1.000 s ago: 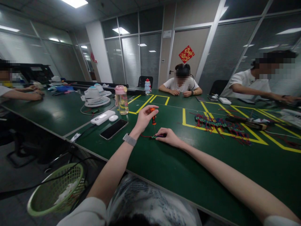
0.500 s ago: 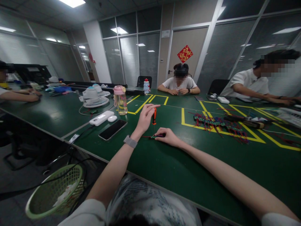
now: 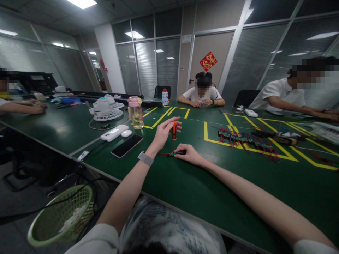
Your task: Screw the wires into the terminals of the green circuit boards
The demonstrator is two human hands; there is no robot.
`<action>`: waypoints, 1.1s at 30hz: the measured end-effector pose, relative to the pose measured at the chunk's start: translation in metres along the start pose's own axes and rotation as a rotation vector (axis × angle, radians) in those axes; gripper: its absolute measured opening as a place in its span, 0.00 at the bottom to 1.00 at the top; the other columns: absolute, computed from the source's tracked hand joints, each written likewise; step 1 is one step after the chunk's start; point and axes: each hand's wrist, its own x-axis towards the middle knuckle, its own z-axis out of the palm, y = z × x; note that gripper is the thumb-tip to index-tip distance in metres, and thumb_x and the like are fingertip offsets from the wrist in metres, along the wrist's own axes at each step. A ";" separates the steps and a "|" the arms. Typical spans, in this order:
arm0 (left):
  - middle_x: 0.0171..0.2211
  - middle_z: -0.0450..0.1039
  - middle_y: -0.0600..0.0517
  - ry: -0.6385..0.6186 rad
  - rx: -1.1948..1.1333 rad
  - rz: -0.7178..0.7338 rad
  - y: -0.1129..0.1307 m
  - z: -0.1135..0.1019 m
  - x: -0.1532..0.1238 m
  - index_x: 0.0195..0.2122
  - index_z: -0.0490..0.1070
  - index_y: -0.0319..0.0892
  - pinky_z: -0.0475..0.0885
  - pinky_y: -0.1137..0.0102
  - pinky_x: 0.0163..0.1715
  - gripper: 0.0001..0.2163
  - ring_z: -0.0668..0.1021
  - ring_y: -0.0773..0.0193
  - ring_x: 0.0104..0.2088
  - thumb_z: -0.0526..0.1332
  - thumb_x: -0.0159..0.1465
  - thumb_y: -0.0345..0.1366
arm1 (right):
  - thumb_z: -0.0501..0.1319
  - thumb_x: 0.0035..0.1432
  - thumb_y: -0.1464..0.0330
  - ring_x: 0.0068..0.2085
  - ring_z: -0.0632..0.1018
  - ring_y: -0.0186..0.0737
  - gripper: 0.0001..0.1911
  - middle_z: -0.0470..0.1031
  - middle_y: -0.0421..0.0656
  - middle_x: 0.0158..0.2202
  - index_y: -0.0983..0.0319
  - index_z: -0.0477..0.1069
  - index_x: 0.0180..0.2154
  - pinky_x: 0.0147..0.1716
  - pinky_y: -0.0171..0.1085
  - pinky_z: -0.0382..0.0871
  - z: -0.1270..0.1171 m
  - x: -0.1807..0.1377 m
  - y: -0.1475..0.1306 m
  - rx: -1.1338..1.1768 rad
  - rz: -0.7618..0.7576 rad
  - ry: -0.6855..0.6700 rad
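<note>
My left hand (image 3: 162,133) pinches the top of a small orange-and-black screwdriver (image 3: 174,131), held upright with its tip down on a small green terminal block (image 3: 173,153) with a red wire. My right hand (image 3: 189,154) lies on the green table (image 3: 190,190) with its fingers pressed on that block, holding it down. A watch with a grey band sits on my left wrist.
A black phone (image 3: 127,145), a white power bank (image 3: 114,132), a pink-capped bottle (image 3: 136,112) and small fans (image 3: 105,109) lie to the left. A pile of wired terminal blocks (image 3: 246,138) lies inside yellow tape at the right. Three other people sit around the table. A green basket (image 3: 62,215) stands on the floor.
My left fingers have shifted on the screwdriver's handle, as if turning it; its position stays the same. My right hand has kept still on the block.
</note>
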 end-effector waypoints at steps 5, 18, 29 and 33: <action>0.36 0.71 0.51 0.139 0.210 0.070 0.002 0.001 -0.001 0.39 0.76 0.43 0.70 0.72 0.35 0.11 0.73 0.68 0.34 0.65 0.55 0.40 | 0.65 0.52 0.67 0.32 0.73 0.35 0.08 0.73 0.43 0.31 0.63 0.78 0.34 0.32 0.35 0.66 0.001 0.000 0.001 0.007 -0.009 0.007; 0.39 0.74 0.51 0.058 0.061 0.002 -0.006 0.002 -0.001 0.43 0.74 0.43 0.70 0.74 0.35 0.14 0.74 0.68 0.35 0.63 0.57 0.41 | 0.67 0.48 0.61 0.29 0.71 0.34 0.13 0.73 0.42 0.29 0.63 0.78 0.33 0.29 0.34 0.65 -0.001 0.003 0.003 0.064 0.087 -0.013; 0.48 0.73 0.43 0.062 -0.226 -0.085 -0.007 -0.011 0.005 0.46 0.73 0.39 0.73 0.63 0.44 0.14 0.77 0.59 0.44 0.60 0.60 0.38 | 0.68 0.44 0.60 0.27 0.70 0.33 0.13 0.73 0.41 0.27 0.64 0.79 0.30 0.27 0.33 0.62 0.001 0.007 0.002 0.108 0.192 0.001; 0.47 0.74 0.44 0.098 -0.225 -0.084 -0.009 -0.016 0.005 0.44 0.73 0.39 0.73 0.62 0.44 0.13 0.78 0.59 0.42 0.61 0.59 0.38 | 0.68 0.45 0.61 0.30 0.72 0.35 0.13 0.73 0.42 0.30 0.63 0.79 0.32 0.30 0.35 0.65 -0.001 0.001 0.000 0.079 0.179 0.013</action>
